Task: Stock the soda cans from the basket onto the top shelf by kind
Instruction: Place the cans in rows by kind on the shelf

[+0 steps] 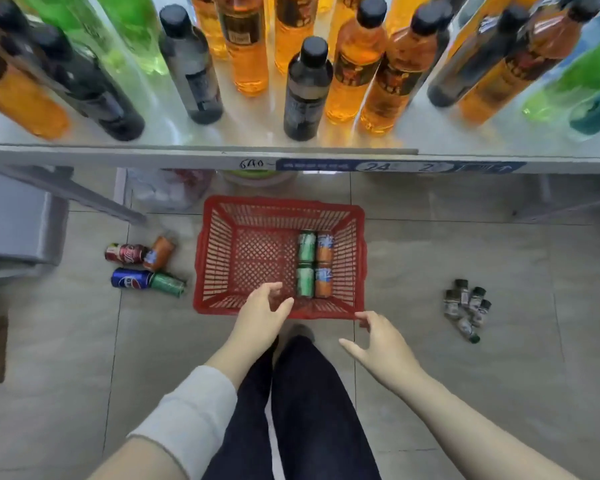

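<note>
We found both hands empty and loosely spread. The left hand (262, 311) hung over the near rim of the red plastic lattice basket (201, 258), fingers reaching inward. The right hand (383, 341) hovered just outside its near right corner, touching nothing that we could make out. The basket stood on the grey tiled floor (465, 237) below the pale flat shelf (118, 157). Inside it, against the right wall, lay two green soda cans (305, 280) and two orange soda cans (323, 282), all on their sides, each colour in its own line, end to end.

We judged the chief danger to lie up on the shelf. It was crowded with tall plastic bottles (307, 88) of orange, green and dark drink, and only a strip along the front edge looked bare. A can lifted in carelessly could tip a bottle, and one set too near the lip could roll off. Grabbing one of each colour together could muddle the sorting by kind.

Four loose cans (130, 278), red, orange, blue and green, lay on the floor left of the basket. Whether they belonged to the job we could not tell, but a foot might send them rolling. A cluster of small dark-lidded jars (465, 306) sat well off to the right.
</note>
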